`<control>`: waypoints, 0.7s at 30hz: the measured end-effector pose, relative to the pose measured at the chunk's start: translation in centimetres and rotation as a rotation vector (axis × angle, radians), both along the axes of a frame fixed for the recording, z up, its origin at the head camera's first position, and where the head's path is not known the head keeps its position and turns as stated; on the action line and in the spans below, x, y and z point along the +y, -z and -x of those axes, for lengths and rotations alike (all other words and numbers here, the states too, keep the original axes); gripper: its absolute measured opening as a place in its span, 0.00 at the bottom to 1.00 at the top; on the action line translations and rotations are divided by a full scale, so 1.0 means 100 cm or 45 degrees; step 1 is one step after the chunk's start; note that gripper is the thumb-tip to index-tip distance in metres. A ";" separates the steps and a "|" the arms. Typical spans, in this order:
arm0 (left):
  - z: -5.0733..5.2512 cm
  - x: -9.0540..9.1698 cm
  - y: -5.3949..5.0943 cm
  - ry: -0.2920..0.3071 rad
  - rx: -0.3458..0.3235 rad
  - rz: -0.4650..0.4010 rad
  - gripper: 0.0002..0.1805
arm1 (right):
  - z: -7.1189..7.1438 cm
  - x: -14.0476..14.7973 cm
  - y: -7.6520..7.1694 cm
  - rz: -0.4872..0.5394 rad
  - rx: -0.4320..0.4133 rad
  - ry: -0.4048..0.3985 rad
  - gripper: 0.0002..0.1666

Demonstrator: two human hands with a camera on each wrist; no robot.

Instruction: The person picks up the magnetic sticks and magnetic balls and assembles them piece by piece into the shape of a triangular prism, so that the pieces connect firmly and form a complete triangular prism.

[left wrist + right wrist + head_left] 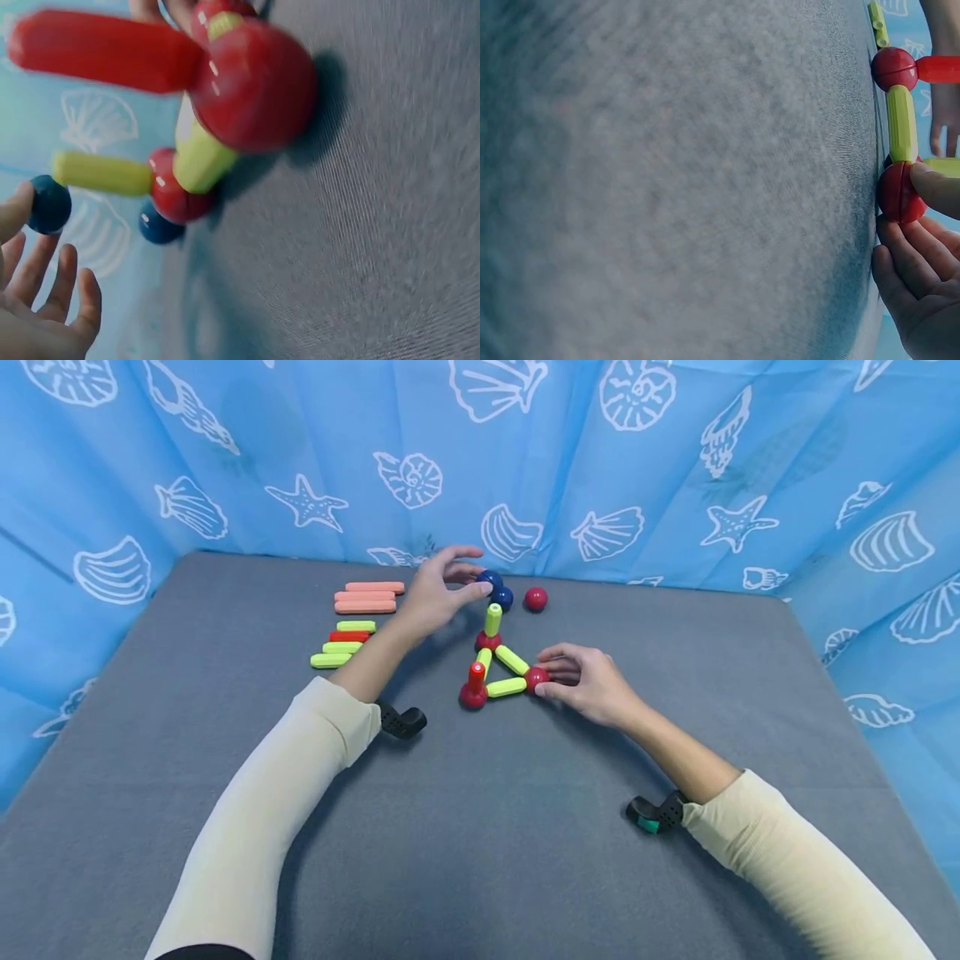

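Observation:
A triangle of yellow-green sticks (507, 687) joined by red balls lies on the grey table. From its back ball (489, 642) a yellow-green stick (492, 620) stands up; a red stick (477, 676) rises from the front-left ball (473, 696). My right hand (596, 687) pinches the right corner ball (900, 192) between thumb and fingers. Behind the triangle, my left hand (437, 600) holds a dark blue ball (49, 204) in the air. Just beside it a second blue ball (503, 600) sits on the table.
A loose red ball (536, 599) stands right of the blue ones. Several sticks lie at the left: salmon ones (364, 607) at the back, then yellow-green ones (331, 660) with a red one (349, 637) among them. A blue shell-patterned curtain (525, 468) borders the table.

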State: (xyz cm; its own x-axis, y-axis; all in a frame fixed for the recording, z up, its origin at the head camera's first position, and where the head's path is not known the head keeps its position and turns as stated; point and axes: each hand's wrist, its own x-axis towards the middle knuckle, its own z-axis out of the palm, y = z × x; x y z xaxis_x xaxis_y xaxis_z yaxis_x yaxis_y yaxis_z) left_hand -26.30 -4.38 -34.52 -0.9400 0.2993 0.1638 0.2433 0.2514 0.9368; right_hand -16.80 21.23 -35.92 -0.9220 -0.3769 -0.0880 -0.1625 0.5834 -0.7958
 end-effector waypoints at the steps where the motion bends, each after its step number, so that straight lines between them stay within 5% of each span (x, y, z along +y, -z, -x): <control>1: -0.003 0.000 -0.003 0.023 0.005 -0.016 0.28 | 0.000 0.000 0.000 -0.002 0.000 0.001 0.25; 8: -0.017 -0.003 -0.010 0.208 0.111 -0.048 0.26 | 0.000 0.001 0.000 0.002 -0.024 0.009 0.25; 21: -0.016 -0.003 -0.011 0.261 0.077 -0.140 0.28 | 0.000 0.003 0.002 0.020 -0.023 0.009 0.25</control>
